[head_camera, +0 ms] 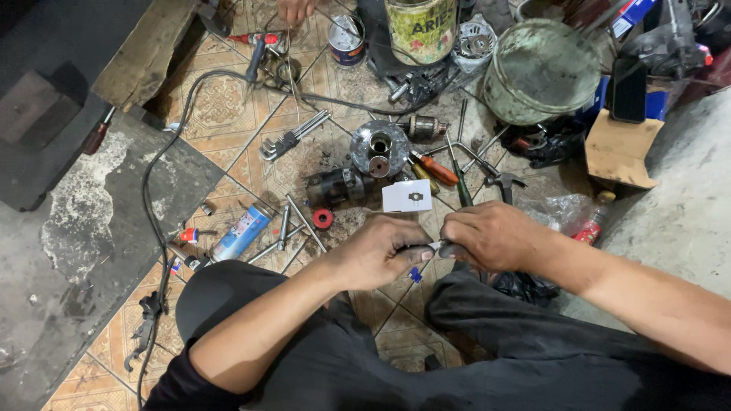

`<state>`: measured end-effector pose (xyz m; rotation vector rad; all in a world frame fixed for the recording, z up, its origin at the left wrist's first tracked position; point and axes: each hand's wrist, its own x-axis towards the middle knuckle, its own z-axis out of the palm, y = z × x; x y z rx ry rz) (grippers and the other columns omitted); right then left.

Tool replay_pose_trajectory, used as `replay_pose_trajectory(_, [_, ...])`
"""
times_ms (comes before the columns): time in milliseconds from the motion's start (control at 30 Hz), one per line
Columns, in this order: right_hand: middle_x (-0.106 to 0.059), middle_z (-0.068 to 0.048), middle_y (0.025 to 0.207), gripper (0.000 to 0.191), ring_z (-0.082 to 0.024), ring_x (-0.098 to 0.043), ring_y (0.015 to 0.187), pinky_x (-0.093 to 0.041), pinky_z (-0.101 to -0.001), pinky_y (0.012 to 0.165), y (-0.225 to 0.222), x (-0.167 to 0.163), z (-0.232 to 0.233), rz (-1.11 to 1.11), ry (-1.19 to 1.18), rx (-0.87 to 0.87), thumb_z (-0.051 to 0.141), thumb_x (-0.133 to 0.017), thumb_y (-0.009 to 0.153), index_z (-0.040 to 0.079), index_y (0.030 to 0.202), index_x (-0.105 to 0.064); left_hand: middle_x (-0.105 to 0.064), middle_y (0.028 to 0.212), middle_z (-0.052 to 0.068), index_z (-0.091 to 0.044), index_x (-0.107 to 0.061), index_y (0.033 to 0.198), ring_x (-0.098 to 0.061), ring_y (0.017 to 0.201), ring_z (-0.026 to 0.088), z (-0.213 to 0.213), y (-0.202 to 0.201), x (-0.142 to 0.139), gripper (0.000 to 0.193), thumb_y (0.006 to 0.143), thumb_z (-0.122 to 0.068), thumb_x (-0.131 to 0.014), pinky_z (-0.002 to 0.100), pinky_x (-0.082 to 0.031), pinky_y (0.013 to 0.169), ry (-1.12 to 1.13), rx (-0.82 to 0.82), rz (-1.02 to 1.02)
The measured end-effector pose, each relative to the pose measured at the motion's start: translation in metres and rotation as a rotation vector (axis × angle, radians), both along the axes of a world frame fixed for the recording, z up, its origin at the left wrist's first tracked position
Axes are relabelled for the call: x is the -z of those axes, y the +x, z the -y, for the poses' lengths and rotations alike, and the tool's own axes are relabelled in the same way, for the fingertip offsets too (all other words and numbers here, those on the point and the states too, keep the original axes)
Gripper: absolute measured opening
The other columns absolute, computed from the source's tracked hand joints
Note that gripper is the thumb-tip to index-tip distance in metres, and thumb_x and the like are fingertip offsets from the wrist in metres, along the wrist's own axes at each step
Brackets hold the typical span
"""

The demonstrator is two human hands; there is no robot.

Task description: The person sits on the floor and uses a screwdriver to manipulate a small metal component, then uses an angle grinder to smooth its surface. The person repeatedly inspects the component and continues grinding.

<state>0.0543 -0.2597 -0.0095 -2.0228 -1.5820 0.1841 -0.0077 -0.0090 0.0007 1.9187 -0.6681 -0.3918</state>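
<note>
A patterned tiled floor (228,114) strewn with tools and parts is seen from above, with the person's dark-trousered knees at the bottom of the view. At the top right a large dented grey-green metal bucket (542,70) is tipped on its side, and just left of it a yellowish printed tin can (420,29) stands upright. Near the middle of the floor lies a round grey metal motor housing (379,148), with a dark cylindrical motor body (335,187) just below and left of it. A blue cylindrical spray can (241,234) lies on its side further left, an orange-handled screwdriver (436,170) lies right of the housing, and a small white card (406,195) sits just above the hands. The left hand (378,253) and the right hand (489,234) are brought together over the gap between the knees — fingertips facing, nearly touching. Between them a small slim metal part (436,246) is pinched, the fingers of both hands curled and pressed onto it; what it is cannot be told. A small blue piece (415,275) shows just beneath the left hand's fingers. Another person's hand (294,9) is visible at the top edge.
</note>
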Motion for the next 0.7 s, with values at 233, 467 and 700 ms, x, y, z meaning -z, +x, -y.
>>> replay_pose_trajectory(233, [-0.057, -0.013, 0.068, 0.025, -0.040, -0.062, 0.063, -0.049, -0.0497, 0.056, -0.009, 0.018, -0.001, -0.103, -0.045, 0.182, 0.020, -0.069, 0.090, 0.005, 0.091, -0.049, -0.067, 0.099, 0.009, -0.001, -0.070, 0.107, -0.070, 0.088, 0.023, 0.001, -0.007, 0.013, 0.025, 0.082, -0.002, -0.064, 0.034, -0.062, 0.078, 0.175, -0.088, 0.267])
replay_pose_trajectory(467, [-0.062, -0.020, 0.067, 0.022, -0.046, -0.061, 0.061, -0.045, -0.0530, 0.054, -0.017, 0.027, -0.010, -0.265, -0.045, 0.370, 0.021, -0.061, 0.099, 0.001, 0.101, -0.054, -0.061, 0.089, 0.008, -0.002, -0.067, 0.100, -0.067, 0.076, 0.027, 0.008, -0.014, 0.013, 0.024, 0.078, -0.010, -0.068, 0.040, -0.055, 0.057, 0.621, -0.140, 0.676])
replay_pose_trajectory(700, [-0.060, -0.023, 0.063, 0.019, -0.042, -0.062, 0.058, -0.046, -0.0515, 0.058, -0.016, 0.024, -0.022, -0.492, -0.227, 0.579, 0.023, -0.053, 0.106, 0.005, 0.106, -0.058, -0.067, 0.094, 0.010, 0.000, -0.069, 0.108, -0.067, 0.081, 0.026, 0.024, -0.012, 0.006, 0.029, 0.082, -0.011, -0.066, 0.038, -0.055, 0.062, 0.686, -0.320, 0.626])
